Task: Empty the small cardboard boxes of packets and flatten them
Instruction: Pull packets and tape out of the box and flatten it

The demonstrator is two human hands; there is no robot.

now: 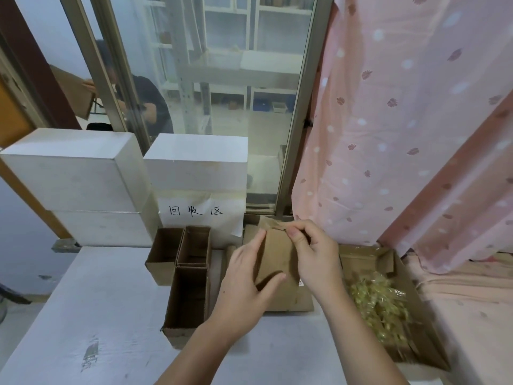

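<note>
Head view, step in hand: flattening, by the look of it; worth keeping the fold lines straight and pressing the panels together before laying down on the flattened cardboard (294,298) beneath.
Small cardboard box (274,257): held above the table (111,301), centre of view, apparently emptied.
Left hand (244,284): fingers curled round the box's lower left side, thumb across its front.
Right hand (313,254): thumb and fingertips pinching the top flap.
Open boxes (183,273): three, just left of the hands, upright, rectangular; contents not discernible.
Packets (380,304): glossy, crinkled, yellowish, heaped in the large carton (388,259) at right.
Materials: brown corrugated card, matte; white blocks (83,173) smooth; pink curtain (402,120) soft, spotted.
</note>
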